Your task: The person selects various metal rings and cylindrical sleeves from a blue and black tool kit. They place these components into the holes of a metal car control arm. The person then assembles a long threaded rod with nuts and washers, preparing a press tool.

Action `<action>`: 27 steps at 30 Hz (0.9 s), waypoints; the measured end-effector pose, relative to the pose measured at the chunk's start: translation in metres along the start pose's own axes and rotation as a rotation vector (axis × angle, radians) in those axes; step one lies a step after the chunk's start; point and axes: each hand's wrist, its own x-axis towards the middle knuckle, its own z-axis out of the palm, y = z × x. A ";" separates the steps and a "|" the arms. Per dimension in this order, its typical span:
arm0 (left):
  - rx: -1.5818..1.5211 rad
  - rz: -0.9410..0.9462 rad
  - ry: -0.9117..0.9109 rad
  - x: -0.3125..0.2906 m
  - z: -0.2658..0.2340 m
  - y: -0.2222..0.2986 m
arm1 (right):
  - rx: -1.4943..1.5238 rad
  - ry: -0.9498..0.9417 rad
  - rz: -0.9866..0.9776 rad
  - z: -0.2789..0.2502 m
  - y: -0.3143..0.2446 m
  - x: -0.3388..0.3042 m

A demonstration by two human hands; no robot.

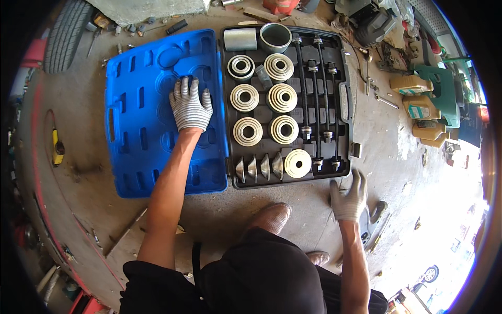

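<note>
The left grip (pixel 191 109) lies spread flat on the lid (pixel 154 118), the right grip (pixel 349 201) loosely spread, apparently empty, near the case's (pixel 343 102) corner.

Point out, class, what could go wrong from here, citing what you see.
The left hand lies over the open blue lid and might be pinched if that folded shut. The cream stepped rings could spill if the black tray were tipped. The right hand, near a blue-grey part, might knock against it.
</note>
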 end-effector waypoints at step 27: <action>-0.079 -0.078 -0.056 0.003 -0.003 0.006 | -0.275 -0.430 -0.388 0.012 -0.280 0.287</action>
